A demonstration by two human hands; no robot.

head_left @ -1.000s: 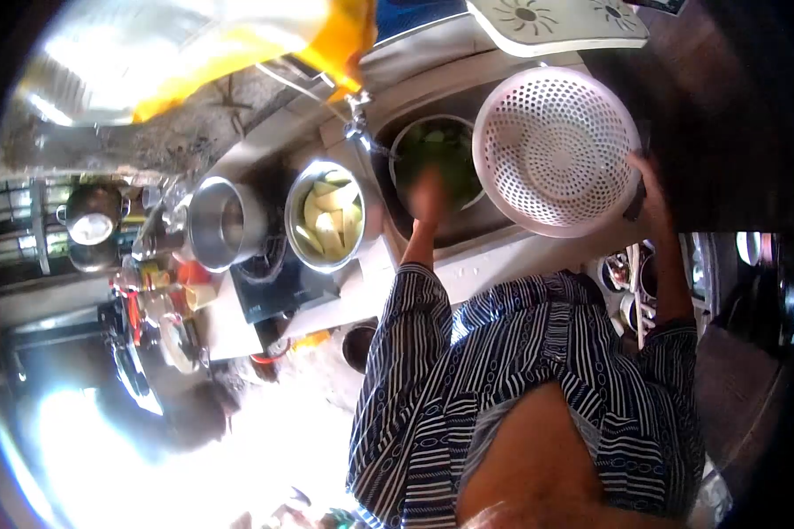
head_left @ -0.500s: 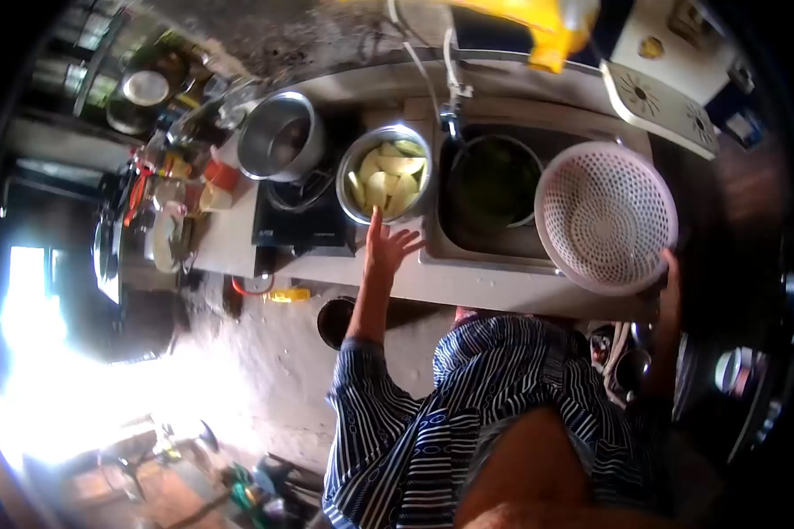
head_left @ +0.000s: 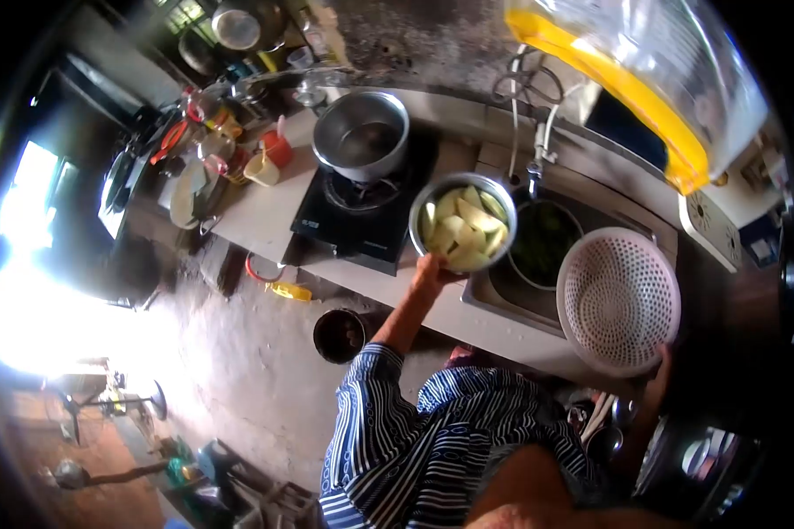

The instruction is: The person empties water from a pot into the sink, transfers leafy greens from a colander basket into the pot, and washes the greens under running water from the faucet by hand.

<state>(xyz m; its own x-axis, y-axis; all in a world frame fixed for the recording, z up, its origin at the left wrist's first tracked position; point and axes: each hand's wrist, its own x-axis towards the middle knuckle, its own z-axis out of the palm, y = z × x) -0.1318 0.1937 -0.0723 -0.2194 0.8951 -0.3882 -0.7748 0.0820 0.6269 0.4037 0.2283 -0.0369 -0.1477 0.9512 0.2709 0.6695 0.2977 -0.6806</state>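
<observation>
My left hand [head_left: 430, 275] grips the near rim of a metal bowl [head_left: 417, 247] filled with pale green-yellow cut wedges [head_left: 464, 225]. The bowl is beside the left edge of the sink [head_left: 507, 295]. In the sink stands a round pot holding dark green leaves [head_left: 543, 242]. At the right, my right hand [head_left: 662, 360] holds the lower right rim of a white perforated colander [head_left: 617, 300], which is tilted and shows nothing inside. Most of that hand's fingers are hidden behind the colander.
A metal pot [head_left: 362, 141] sits on a black stove [head_left: 353, 216] at the left. Cups and jars [head_left: 265, 167] stand farther left. The faucet [head_left: 535, 176] rises behind the sink. A yellow-edged plastic bag [head_left: 626, 79] hangs at upper right. A dark bucket [head_left: 340, 337] is on the floor.
My left hand has gone from the leaves in the sink to the bowl of wedges and taken hold of its rim. The bowl has shifted toward the sink. The camera view has turned.
</observation>
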